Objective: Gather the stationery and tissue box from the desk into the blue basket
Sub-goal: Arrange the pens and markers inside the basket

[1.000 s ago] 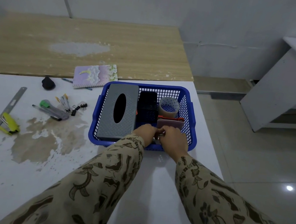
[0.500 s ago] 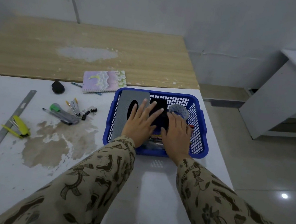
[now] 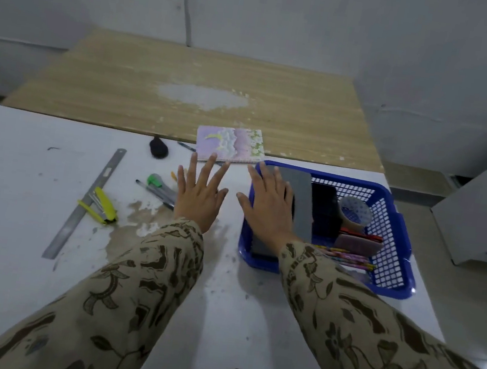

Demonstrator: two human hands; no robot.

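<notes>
The tissue box (image 3: 300, 196) is in the blue basket (image 3: 391, 275), my left hand (image 3: 200, 198) and right hand (image 3: 266, 210) are wide and empty, so I think I grab the pens (image 3: 156, 195) on the table (image 3: 18, 192) next.

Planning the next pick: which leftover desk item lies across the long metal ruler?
The yellow stapler; it alone overlaps the flat steel ruler, well left of the left hand.

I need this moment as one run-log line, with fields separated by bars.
left hand open, by pens | right hand open, over tissue box in blue basket | notebook, ruler, stapler outside basket
</notes>
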